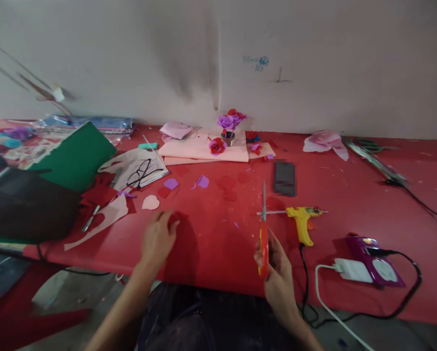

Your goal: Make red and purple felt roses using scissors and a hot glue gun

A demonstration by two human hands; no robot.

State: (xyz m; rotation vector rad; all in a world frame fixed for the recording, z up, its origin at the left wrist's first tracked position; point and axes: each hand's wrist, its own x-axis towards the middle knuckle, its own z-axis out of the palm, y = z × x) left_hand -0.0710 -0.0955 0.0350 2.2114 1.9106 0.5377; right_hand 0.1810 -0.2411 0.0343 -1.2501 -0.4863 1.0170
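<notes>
My right hand grips a pair of scissors by its red and yellow handles, the blades pointing away from me. My left hand holds nothing; its fingers are apart over the front of the table. Just beyond it lies a pale pink heart-shaped petal. Purple petals and red ones are scattered farther back. To the right of the scissors rests a yellow glue gun, its glue stick reaching close to the blades.
A dark phone lies behind the glue gun. Near the right edge a purple extension board holds a white charger with cables. Paper flowers stand by the wall. Eyeglasses, cut scraps and a green board lie left.
</notes>
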